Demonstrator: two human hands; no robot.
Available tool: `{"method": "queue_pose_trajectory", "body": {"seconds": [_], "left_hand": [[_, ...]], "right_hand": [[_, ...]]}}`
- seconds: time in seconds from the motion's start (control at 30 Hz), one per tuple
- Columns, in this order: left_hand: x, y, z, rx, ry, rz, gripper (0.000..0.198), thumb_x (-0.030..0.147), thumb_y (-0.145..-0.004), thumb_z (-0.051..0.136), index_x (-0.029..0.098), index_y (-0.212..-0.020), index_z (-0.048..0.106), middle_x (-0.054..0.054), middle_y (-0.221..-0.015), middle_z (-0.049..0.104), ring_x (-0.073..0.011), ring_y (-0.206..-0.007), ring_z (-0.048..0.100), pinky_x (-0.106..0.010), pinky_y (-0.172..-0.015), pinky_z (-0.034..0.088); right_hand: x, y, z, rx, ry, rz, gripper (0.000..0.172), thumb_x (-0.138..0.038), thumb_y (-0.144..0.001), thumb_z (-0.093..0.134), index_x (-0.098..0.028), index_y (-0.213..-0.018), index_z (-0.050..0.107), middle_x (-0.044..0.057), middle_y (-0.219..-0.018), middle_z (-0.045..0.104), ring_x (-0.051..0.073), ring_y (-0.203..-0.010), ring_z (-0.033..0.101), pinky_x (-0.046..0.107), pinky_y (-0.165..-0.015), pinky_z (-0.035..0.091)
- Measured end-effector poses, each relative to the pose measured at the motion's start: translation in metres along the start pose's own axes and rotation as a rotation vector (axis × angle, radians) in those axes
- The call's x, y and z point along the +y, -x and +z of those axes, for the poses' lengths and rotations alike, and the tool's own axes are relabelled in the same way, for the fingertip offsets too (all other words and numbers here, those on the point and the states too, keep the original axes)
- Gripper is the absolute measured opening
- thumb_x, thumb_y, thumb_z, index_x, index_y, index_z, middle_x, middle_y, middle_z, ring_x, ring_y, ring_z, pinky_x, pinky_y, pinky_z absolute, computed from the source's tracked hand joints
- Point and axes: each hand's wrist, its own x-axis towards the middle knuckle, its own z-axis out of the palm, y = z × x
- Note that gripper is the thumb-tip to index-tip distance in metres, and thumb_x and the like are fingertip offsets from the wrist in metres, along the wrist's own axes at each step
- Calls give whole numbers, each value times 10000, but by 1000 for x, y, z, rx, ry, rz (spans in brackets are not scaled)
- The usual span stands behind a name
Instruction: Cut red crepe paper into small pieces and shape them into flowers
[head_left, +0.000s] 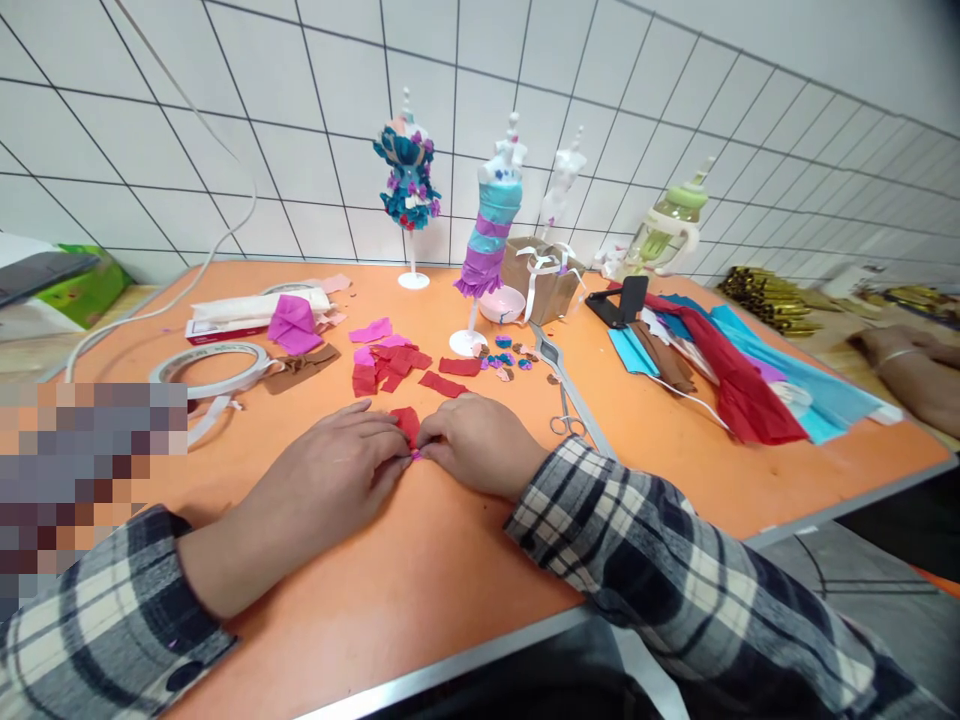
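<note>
Near the middle of the orange table, my left hand (352, 455) and my right hand (476, 440) meet with fingers pinched together at a small piece of red crepe paper (406, 424). A bit of purple paper (417, 455) shows between the fingertips; the fingers partly hide both. Just beyond lie a pile of torn red paper pieces (394, 366) and two separate red strips. Small multicoloured paper rosettes (504, 343) are scattered to the right, and a pair of scissors (568, 424) rests by my right wrist.
Dress forms stand behind: one in teal ruffles (409, 180), one in blue and purple (491, 240), one mostly white (562, 180). A tape roll (212, 370) lies left, coloured paper sheets (739, 390) right, beside a bottle (671, 230). Another person's hand (911, 365) is at far right.
</note>
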Motion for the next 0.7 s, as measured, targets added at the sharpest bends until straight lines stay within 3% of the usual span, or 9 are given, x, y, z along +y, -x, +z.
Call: {"method": "queue_pose_trajectory", "body": {"seconds": [0.17, 0.4, 0.7], "left_hand": [[2, 0, -1, -36, -49, -4, 278, 193, -906, 471, 220, -840, 740, -74, -910, 779, -266, -905, 712, -477, -989, 482], [1, -2, 0, -30, -24, 7, 256, 200, -918, 481, 227, -840, 723, -55, -901, 766, -249, -900, 701, -453, -975, 476], [2, -3, -1, -36, -52, 0, 261, 232, -948, 467, 224, -898, 723, -53, -917, 768, -250, -889, 687, -440, -924, 480]], "right_hand": [[-10, 3, -4, 42, 46, 43, 296, -401, -925, 622, -195, -1101, 743, 72, -1000, 693, 222, -949, 593, 328, -806, 439], [-8, 0, -1, -14, 92, 39, 280, -417, -951, 592, -214, -1038, 765, 73, -954, 685, 225, -924, 559, 338, -781, 435], [-5, -1, 4, 11, 79, 17, 180, -325, -946, 614, -224, -971, 761, 40, -933, 694, 211, -889, 555, 324, -760, 409]]}}
